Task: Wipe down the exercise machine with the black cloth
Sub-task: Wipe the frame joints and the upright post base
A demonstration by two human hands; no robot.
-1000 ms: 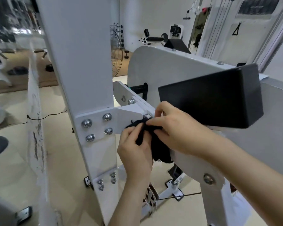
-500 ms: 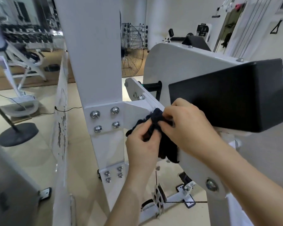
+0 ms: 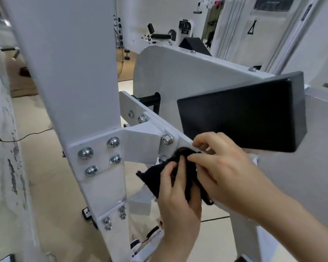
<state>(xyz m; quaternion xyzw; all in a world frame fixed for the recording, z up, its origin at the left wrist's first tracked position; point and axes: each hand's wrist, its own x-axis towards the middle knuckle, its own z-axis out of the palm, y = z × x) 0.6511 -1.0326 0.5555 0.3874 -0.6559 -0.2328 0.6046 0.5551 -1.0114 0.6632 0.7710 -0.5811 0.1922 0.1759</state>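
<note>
Black cloth (image 3: 187, 182) shifted off the nut (image 3: 167, 139), now at its 5 o'clock. My left hand (image 3: 178, 203) grips it, right hand (image 3: 223, 173) pinches it; bunched folds may snag there.

Person, head-camera view, 2 limbs shown.
1. Bare left hand (image 3: 178, 195), 5 digits, short nails where visible; bare left forearm (image 3: 170, 242), uncovered down to the bottom edge.
2. Bare right hand (image 3: 222, 167), short pale nail on 1 curled finger; bare right forearm (image 3: 292, 220), uncovered out to the right edge.
</note>
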